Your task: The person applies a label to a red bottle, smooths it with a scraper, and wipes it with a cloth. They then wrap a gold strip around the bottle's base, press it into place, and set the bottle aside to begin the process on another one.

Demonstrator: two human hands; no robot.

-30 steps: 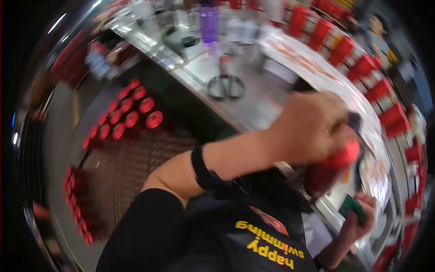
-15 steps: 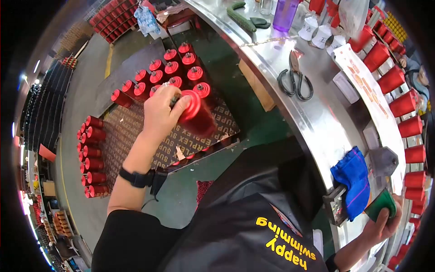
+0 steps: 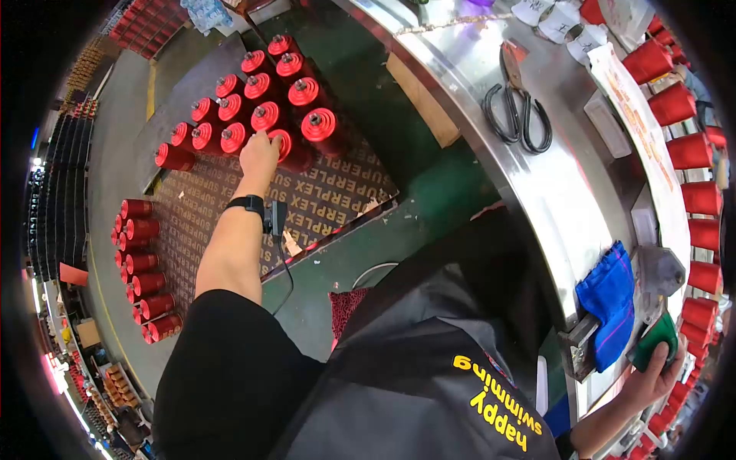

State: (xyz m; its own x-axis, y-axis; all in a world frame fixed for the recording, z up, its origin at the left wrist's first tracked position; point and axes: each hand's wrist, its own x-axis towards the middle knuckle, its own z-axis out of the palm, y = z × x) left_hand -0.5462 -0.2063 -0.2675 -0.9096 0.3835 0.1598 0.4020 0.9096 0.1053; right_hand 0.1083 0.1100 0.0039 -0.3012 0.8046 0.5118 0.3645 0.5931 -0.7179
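My left hand, wearing a dark wrist strap, reaches out over a brown printed board. Its fingers are closed at the top of a red cylinder, which stands upright at the near edge of a group of similar cylinders with stepped red caps and metal stems. The fingers partly hide that cylinder's stem. At the lower right, my right hand is closed on a folded green pad, thumb on its face. Beside it on the metal bench lies a blue cloth.
Black-handled shears lie on the curved metal bench. Red cups line its far side. More red cylinders stand along the board's left edge. A cable hangs below my left forearm.
My left hand has carried the red cylinder away from my body to the standing group, where it is now upright. My right hand still holds the green pad. The view has shifted.
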